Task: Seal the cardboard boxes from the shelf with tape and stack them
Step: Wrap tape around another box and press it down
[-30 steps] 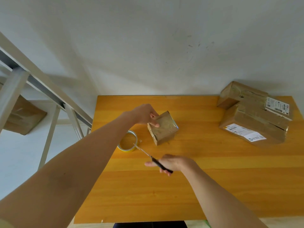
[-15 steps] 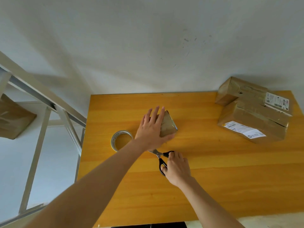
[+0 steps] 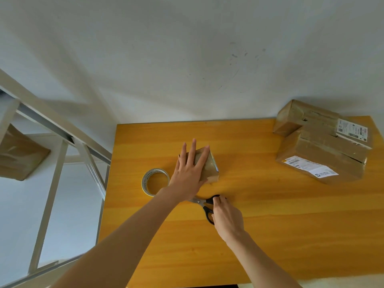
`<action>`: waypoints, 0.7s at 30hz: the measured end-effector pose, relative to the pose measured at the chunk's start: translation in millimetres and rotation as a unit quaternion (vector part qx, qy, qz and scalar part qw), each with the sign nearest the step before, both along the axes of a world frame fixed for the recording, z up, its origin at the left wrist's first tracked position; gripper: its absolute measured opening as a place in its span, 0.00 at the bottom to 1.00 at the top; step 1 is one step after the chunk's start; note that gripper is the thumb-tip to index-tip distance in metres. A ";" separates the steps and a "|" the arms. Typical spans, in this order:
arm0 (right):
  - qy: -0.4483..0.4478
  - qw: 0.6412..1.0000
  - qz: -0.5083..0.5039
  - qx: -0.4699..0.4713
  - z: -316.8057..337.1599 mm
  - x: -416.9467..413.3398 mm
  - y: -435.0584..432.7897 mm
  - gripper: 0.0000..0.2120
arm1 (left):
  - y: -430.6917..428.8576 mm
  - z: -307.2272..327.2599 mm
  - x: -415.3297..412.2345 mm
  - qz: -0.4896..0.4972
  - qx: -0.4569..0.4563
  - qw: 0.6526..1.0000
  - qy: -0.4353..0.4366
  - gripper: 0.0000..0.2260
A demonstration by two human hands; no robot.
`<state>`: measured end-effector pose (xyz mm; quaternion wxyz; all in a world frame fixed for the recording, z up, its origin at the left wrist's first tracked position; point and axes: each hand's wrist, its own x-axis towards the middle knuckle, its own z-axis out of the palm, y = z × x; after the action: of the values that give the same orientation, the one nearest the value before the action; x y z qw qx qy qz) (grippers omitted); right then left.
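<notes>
Left hand (image 3: 190,171): a second ago it pinched the left edge; now it lies flat, fingers straight and spread, pressing the top of the small box (image 3: 209,170)
Right hand (image 3: 227,218): fingers curled on the black handles of the scissors (image 3: 202,203); the blades, lifted toward the roll a second ago, now seem to lie on the table (image 3: 280,225), though the left wrist hides their tips
Meaning: the strip looks cut and is being smoothed down; this box is close to sealed, stacking not yet done
Small box: mid-table, just right of the tape roll (image 3: 155,181); brown card, glossy taped skin, crisp edges
Tape roll: thin clear ring, hollow centre
Stacked boxes (image 3: 320,156): far right; creased cardboard, white labels
Shelf (image 3: 62,129): left; pale metal frame
</notes>
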<state>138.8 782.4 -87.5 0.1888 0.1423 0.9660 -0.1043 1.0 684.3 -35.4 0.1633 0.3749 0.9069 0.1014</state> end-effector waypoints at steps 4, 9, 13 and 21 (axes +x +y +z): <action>0.101 0.955 -0.247 -0.130 14.0 -9.3 5.5 0.14 | 2.0 6.8 10.2 0.044 0.017 0.996 -0.071 0.43; 0.228 0.811 -0.344 -0.414 44.7 -41.2 5.5 0.25 | 9.7 14.3 16.0 0.167 0.157 0.953 -0.196 0.20; 0.200 0.745 -0.292 -0.566 58.6 -64.0 -9.3 0.26 | 10.3 13.0 13.3 0.270 0.172 0.924 -0.210 0.29; 0.129 0.765 -0.289 -0.561 39.8 -77.1 -13.1 0.26 | -7.1 12.8 0.5 0.429 0.184 0.843 -0.266 0.31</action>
<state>61.7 769.3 -47.6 0.0690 0.2684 0.6639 -0.6945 1.5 677.3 -22.5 0.2669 -0.0702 0.8634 0.4223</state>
